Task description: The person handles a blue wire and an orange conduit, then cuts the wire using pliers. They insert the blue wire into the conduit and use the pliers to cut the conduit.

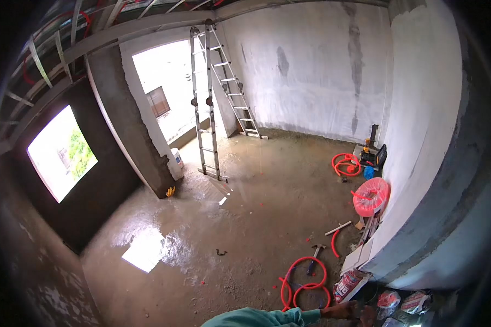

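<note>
Wet grey concrete floor [245,218] is bounded by rough plastered walls, and a folding aluminium ladder [207,109] is stood open at the far side, in front of a bright doorway [163,92]. Left of the ladder, a window opening [63,152] is set in a dark wall, and its light is mirrored in a puddle. At the ladder's foot, slightly to the left, a small yellow object [171,191] is seen against the pier. Right of the ladder, along the pale wall, a small coil of red conduit [346,163] is laid beside a dark tool case [373,155]. Nearer the camera than these, a wrapped red roll [371,196] is leant on the wall.

Well apart from the ladder, at the near right of the floor, a hammer [314,256] is laid just above loose loops of red conduit [305,283]. A printed sack [348,284] is propped just right of those loops, with smaller packets [388,300] beyond it.

Farthest from the ladder, at the bottom edge, the left hand [341,312] is stretched out from a teal sleeve [262,318]. It is placed just below the sack and beside the loops. Contact cannot be made out, and the hand is too small and dark for the fingers' spread to be told.
</note>
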